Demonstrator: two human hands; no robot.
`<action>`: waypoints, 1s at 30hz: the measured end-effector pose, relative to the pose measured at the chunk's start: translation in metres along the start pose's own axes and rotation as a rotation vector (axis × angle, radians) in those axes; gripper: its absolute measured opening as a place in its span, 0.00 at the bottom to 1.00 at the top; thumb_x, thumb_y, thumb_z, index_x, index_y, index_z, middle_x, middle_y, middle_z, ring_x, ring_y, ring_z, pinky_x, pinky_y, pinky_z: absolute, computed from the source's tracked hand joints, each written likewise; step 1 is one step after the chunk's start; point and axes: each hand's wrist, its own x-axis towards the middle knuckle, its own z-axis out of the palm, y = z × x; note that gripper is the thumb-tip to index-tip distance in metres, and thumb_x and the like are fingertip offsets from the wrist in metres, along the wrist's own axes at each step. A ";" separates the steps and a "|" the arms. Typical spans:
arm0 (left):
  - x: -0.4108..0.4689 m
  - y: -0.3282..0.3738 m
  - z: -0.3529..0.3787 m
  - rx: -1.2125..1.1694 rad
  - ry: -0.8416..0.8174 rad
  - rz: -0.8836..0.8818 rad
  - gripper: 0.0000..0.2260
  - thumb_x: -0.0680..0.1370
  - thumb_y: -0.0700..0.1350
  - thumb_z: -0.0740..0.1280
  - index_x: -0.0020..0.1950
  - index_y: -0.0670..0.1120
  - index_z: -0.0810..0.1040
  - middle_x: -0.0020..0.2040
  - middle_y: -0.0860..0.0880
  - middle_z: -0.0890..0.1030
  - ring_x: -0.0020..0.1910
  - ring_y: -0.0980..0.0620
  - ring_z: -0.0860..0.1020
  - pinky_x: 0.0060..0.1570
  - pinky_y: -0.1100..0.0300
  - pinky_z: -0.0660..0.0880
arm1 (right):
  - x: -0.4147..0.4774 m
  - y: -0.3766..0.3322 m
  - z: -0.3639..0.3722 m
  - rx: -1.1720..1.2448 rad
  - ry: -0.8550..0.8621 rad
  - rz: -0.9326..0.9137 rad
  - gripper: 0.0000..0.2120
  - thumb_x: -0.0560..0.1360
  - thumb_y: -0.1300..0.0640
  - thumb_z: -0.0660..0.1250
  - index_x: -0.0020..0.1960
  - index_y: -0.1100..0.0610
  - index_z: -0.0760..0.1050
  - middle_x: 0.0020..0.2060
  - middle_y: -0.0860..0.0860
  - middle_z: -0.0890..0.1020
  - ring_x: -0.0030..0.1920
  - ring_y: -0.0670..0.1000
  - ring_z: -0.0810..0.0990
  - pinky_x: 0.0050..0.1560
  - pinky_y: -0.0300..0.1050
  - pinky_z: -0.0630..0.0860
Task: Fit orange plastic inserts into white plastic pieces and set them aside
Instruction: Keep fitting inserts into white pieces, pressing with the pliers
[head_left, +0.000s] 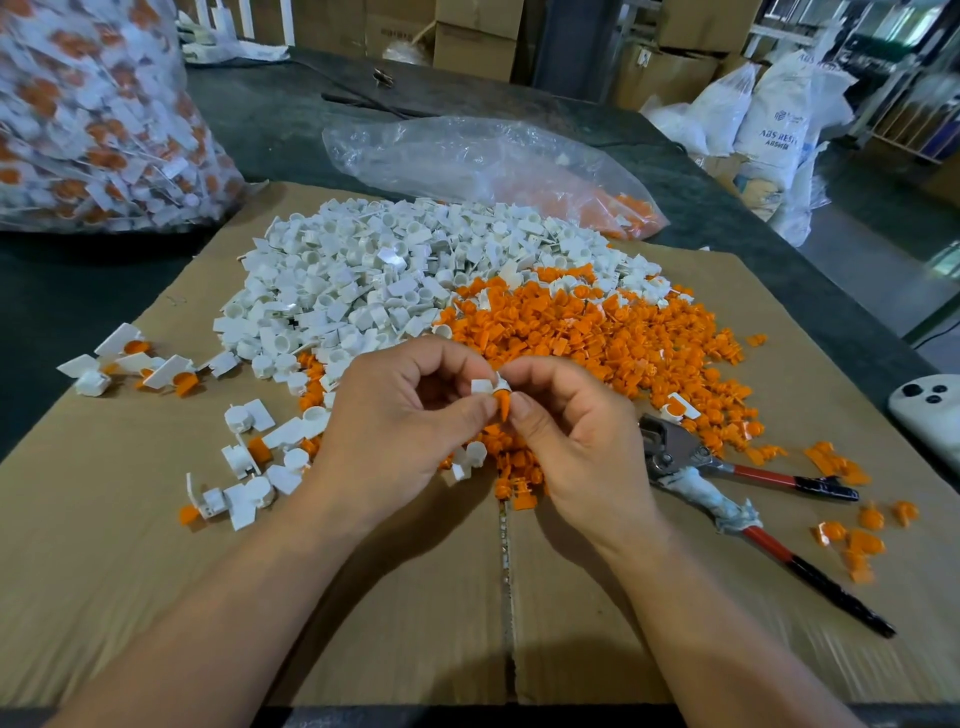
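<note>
Orange insert (503, 408) meets a white piece (483, 387) just above the near middle of the cardboard (156, 597). The left hand (395, 421) has a tight grip on the white piece, the right hand (571, 436) on the insert. A few finished ones (156, 366) lie at the left. The large white heap (363, 270) and orange heap (597, 332) suggest most work remains.

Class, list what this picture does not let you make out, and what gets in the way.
Head view: how far the orange insert sits in the white piece; fingers of the left hand and right hand cover the joint.
Head view: the big bag of parts, blurred and cut by the left edge.
Head view: the white device, cut by the right edge.
</note>
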 end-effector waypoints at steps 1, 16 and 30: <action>0.000 0.000 0.000 0.006 0.002 -0.001 0.12 0.69 0.30 0.71 0.36 0.47 0.79 0.30 0.54 0.79 0.27 0.59 0.75 0.28 0.66 0.73 | 0.000 0.000 0.000 0.000 -0.006 0.001 0.09 0.71 0.60 0.63 0.47 0.48 0.74 0.40 0.46 0.80 0.41 0.41 0.78 0.42 0.34 0.75; 0.008 0.003 -0.009 -0.333 -0.036 -0.375 0.13 0.65 0.27 0.67 0.29 0.43 0.82 0.25 0.46 0.78 0.23 0.54 0.77 0.23 0.68 0.72 | 0.000 0.006 0.003 0.039 0.005 -0.211 0.18 0.70 0.64 0.69 0.58 0.54 0.76 0.44 0.42 0.83 0.43 0.45 0.83 0.45 0.38 0.78; 0.010 0.003 -0.009 -0.411 -0.005 -0.478 0.06 0.57 0.35 0.69 0.31 0.41 0.82 0.26 0.43 0.80 0.24 0.51 0.79 0.24 0.68 0.75 | 0.005 0.006 -0.005 -0.243 0.033 -0.288 0.15 0.70 0.61 0.69 0.56 0.57 0.75 0.43 0.45 0.80 0.45 0.41 0.78 0.47 0.33 0.73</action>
